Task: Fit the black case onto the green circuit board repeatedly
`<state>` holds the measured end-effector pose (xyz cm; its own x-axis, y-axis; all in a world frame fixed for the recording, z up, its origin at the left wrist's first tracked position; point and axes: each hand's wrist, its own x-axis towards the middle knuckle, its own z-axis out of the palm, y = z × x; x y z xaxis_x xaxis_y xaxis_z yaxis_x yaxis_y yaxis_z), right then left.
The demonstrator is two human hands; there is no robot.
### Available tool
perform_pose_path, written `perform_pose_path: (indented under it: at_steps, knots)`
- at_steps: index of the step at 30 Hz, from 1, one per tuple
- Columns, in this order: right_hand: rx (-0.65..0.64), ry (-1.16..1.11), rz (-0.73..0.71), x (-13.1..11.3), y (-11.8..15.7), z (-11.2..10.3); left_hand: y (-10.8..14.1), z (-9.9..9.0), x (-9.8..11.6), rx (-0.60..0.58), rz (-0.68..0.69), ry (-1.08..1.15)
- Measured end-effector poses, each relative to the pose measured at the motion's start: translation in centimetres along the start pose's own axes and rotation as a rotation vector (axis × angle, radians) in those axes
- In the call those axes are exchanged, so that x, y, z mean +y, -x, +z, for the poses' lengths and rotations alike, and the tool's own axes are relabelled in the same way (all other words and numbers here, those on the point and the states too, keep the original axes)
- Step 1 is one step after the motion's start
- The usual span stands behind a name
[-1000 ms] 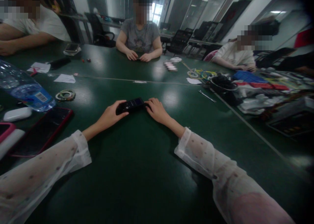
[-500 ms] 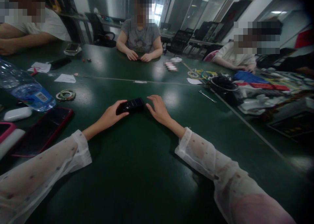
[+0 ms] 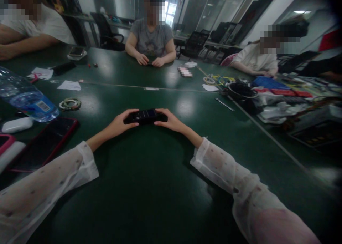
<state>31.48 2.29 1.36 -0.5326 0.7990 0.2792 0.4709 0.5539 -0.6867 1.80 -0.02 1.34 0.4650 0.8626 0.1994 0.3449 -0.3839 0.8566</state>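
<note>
A small black device (image 3: 145, 116) with a little lit screen is held level between my two hands, low over the green table (image 3: 139, 187). My left hand (image 3: 120, 124) grips its left end, fingers along the far side and thumb on the near side. Its right end sits in my right hand (image 3: 172, 121), with the thumb in front and the fingers behind. Whether the device touches the tabletop I cannot tell.
At the left are a plastic bottle (image 3: 32, 97), a red-edged phone (image 3: 45, 142), a white case (image 3: 18, 125) and bracelets (image 3: 70, 104). A wrench (image 3: 224, 104) lies right, before piled cables (image 3: 240, 90). Three people sit around the table, one (image 3: 152, 40) opposite.
My right hand, open beside the device before, has moved left and closed on its right end. My left hand keeps its grip.
</note>
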Motion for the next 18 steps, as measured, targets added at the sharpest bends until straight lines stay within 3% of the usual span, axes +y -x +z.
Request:
perform_pose_path:
  at_steps: [5,12,15,18]
  knots:
    - [0.06,0.006,0.06,-0.8,0.0,1.1,0.0,-0.2,0.2,-0.006,-0.021,-0.018]
    - [0.406,-0.013,0.224,-0.2,-0.1,3.1,0.3,0.0,0.7,0.012,-0.044,-0.063]
    - [0.329,-0.171,0.175,-0.7,-0.1,2.8,0.4,0.0,1.2,0.002,-0.053,-0.104]
    - [0.267,-0.273,0.114,-2.0,0.2,2.5,0.5,0.1,1.7,-0.012,0.034,-0.135]
